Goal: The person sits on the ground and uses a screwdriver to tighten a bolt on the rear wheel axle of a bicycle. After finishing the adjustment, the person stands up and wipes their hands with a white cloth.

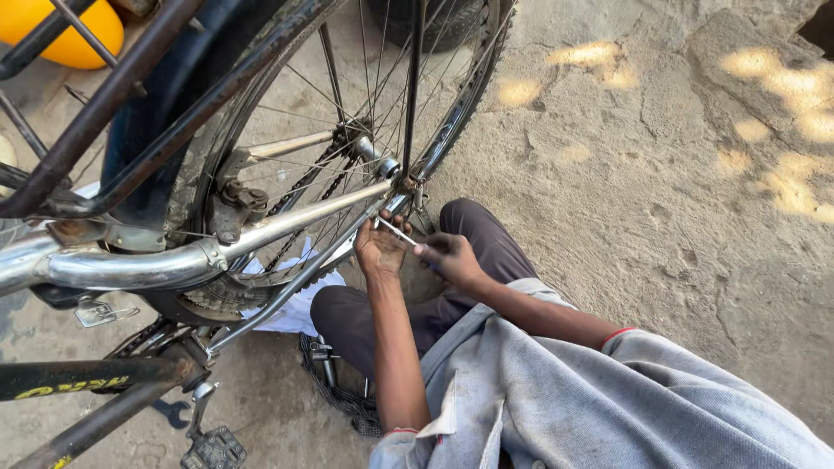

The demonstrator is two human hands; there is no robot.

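Both forearms extended, left hand and right hand curled, close together.

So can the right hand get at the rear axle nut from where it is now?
Probably yes. The right hand sits just below the axle nut, and no spoke or frame stay crosses the gap. The left hand, gripping a thin metal tool, lies alongside and may crowd it a little.

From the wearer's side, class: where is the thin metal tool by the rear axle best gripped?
Grip the thin metal tool at its free lower-right end, coming from the right, where the right hand is. Its upper-left end sits against the left hand below the axle.
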